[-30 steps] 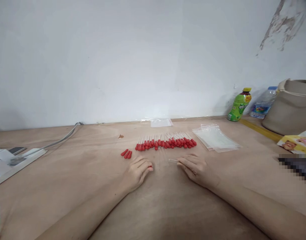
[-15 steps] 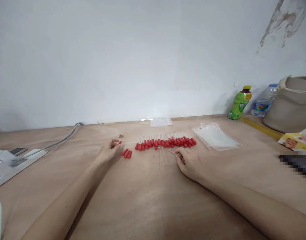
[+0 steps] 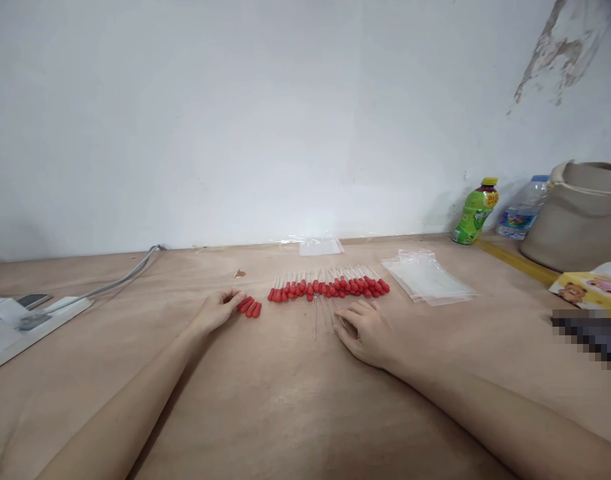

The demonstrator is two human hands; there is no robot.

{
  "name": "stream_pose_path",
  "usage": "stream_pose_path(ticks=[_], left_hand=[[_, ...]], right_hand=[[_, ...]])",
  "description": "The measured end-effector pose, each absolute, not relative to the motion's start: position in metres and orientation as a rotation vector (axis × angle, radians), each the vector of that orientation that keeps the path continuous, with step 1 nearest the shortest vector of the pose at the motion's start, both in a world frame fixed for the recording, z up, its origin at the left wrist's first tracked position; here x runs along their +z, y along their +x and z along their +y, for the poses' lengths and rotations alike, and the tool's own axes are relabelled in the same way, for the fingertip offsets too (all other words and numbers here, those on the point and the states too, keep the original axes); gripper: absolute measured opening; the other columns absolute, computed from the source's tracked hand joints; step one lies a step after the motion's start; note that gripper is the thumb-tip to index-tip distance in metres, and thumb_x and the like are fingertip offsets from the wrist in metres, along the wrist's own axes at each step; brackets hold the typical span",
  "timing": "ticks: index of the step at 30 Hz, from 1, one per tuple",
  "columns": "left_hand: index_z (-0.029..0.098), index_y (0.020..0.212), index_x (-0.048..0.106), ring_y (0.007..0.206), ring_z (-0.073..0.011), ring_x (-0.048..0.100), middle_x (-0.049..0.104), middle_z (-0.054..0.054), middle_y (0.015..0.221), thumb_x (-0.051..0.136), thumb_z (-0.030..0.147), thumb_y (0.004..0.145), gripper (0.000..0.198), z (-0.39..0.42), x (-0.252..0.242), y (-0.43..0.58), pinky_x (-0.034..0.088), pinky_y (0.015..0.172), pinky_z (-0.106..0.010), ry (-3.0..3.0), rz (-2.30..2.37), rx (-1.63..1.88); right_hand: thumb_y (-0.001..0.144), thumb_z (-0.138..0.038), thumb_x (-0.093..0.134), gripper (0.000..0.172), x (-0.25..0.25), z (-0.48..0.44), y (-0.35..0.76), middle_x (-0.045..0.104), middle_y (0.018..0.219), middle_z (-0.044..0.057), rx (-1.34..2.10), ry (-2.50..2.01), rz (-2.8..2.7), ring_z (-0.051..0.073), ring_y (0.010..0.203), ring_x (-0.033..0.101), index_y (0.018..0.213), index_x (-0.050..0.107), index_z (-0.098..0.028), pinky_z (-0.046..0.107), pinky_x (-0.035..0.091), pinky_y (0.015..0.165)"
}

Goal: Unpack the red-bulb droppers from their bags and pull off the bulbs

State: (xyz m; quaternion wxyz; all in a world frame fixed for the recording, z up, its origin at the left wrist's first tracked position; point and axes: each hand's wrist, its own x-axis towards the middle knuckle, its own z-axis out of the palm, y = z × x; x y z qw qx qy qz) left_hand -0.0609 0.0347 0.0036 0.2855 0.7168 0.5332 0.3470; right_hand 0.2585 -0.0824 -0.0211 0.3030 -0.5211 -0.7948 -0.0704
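Observation:
My left hand (image 3: 221, 311) rests on the table with its fingertips closed on a red rubber bulb (image 3: 244, 302), at the left end of a small group of loose red bulbs (image 3: 256, 310). A long row of droppers with red bulbs (image 3: 330, 289) lies in the middle, their thin pale stems pointing to the wall. Just below the row lie several thin, clear tubes (image 3: 316, 320). Beside them, my right hand (image 3: 364, 333) is curled, thumb and fingers around a thin tube that is mostly hidden by the fingers.
Clear zip bags (image 3: 428, 277) lie to the right, another bag (image 3: 321, 247) by the wall. A green bottle (image 3: 476, 212), a water bottle (image 3: 522, 210) and a grey bucket (image 3: 575, 217) stand at the far right. A power strip (image 3: 60, 320) with cables is at left.
My left hand has come down and nearer, setting its red bulb against the loose group. My right hand has moved slightly left and down, toward the thin tubes.

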Motion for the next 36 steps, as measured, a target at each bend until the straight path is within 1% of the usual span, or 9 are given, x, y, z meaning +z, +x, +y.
stream_pose_path(ticks=[4,8,10,14,17,21,26,33,36], left_hand=[[0.015,0.079,0.062,0.07,-0.0176,0.057,0.064,-0.002,0.073,0.053,0.052,0.069,0.039,0.037,-0.003,-0.06,0.042,0.067,-0.027,1.935,1.428,1.011],[0.015,0.075,0.061,0.07,-0.0176,0.057,0.064,-0.003,0.072,0.05,0.05,0.072,0.037,0.037,-0.005,-0.058,0.042,0.07,-0.028,1.971,1.37,0.99],[0.015,0.075,0.061,0.072,-0.0182,0.058,0.064,-0.004,0.073,0.049,0.049,0.074,0.037,0.037,-0.006,-0.059,0.042,0.073,-0.029,1.983,1.356,0.977],[0.015,0.08,0.061,0.08,-0.0205,0.058,0.065,-0.006,0.082,0.048,0.049,0.075,0.037,0.042,-0.011,-0.063,0.042,0.077,-0.031,1.982,1.371,0.977],[0.015,0.083,0.061,0.081,-0.0211,0.059,0.066,-0.005,0.082,0.048,0.05,0.074,0.038,0.044,-0.014,-0.065,0.043,0.077,-0.032,1.979,1.391,0.995],[0.016,0.084,0.061,0.08,-0.0207,0.059,0.065,-0.003,0.08,0.048,0.051,0.074,0.039,0.045,-0.015,-0.065,0.043,0.077,-0.031,1.981,1.406,1.006],[0.016,0.085,0.061,0.079,-0.0208,0.06,0.066,-0.004,0.08,0.047,0.052,0.074,0.04,0.045,-0.015,-0.066,0.044,0.076,-0.031,1.968,1.425,1.007],[0.015,0.086,0.061,0.082,-0.0215,0.06,0.066,-0.005,0.083,0.047,0.057,0.072,0.046,0.044,-0.013,-0.065,0.044,0.078,-0.031,1.952,1.444,1.009],[0.016,0.086,0.061,0.081,-0.0206,0.06,0.066,-0.004,0.082,0.048,0.056,0.072,0.045,0.042,-0.012,-0.064,0.043,0.077,-0.03,1.955,1.451,1.005]], right_hand=[[0.08,-0.033,0.05,0.019,-0.017,-0.084,0.254,0.061,0.083,0.004,-0.143,-1.403,-2.136,0.02,0.082,0.051,0.089,0.06,-0.02,0.035,0.033,0.076],[0.08,-0.036,0.051,0.02,-0.017,-0.083,0.252,0.061,0.08,0.004,-0.059,-1.399,-2.116,0.02,0.082,0.05,0.086,0.06,-0.019,0.035,0.035,0.076],[0.079,-0.036,0.052,0.023,-0.018,-0.082,0.251,0.061,0.083,0.005,-0.015,-1.377,-2.102,0.021,0.083,0.05,0.093,0.058,-0.018,0.035,0.036,0.077],[0.078,-0.034,0.053,0.034,-0.019,-0.085,0.252,0.061,0.091,0.006,0.082,-1.32,-2.088,0.022,0.087,0.051,0.107,0.054,-0.018,0.037,0.039,0.08],[0.076,-0.033,0.055,0.041,-0.02,-0.089,0.256,0.06,0.099,0.008,0.192,-1.26,-2.099,0.022,0.092,0.052,0.114,0.051,-0.017,0.036,0.041,0.081],[0.073,-0.035,0.059,0.05,-0.019,-0.093,0.264,0.057,0.109,0.01,0.325,-1.257,-2.107,0.022,0.101,0.051,0.118,0.049,-0.016,0.036,0.042,0.087],[0.074,-0.033,0.058,0.046,-0.019,-0.09,0.27,0.058,0.11,0.011,0.384,-1.31,-2.1,0.022,0.099,0.054,0.117,0.052,-0.016,0.036,0.044,0.086],[0.075,-0.028,0.059,0.038,-0.018,-0.081,0.265,0.062,0.104,0.01,0.342,-1.28,-2.071,0.022,0.095,0.058,0.111,0.056,-0.018,0.037,0.047,0.081],[0.074,-0.028,0.06,0.038,-0.016,-0.08,0.263,0.062,0.104,0.011,0.322,-1.289,-2.069,0.022,0.095,0.058,0.11,0.057,-0.017,0.036,0.047,0.081]])
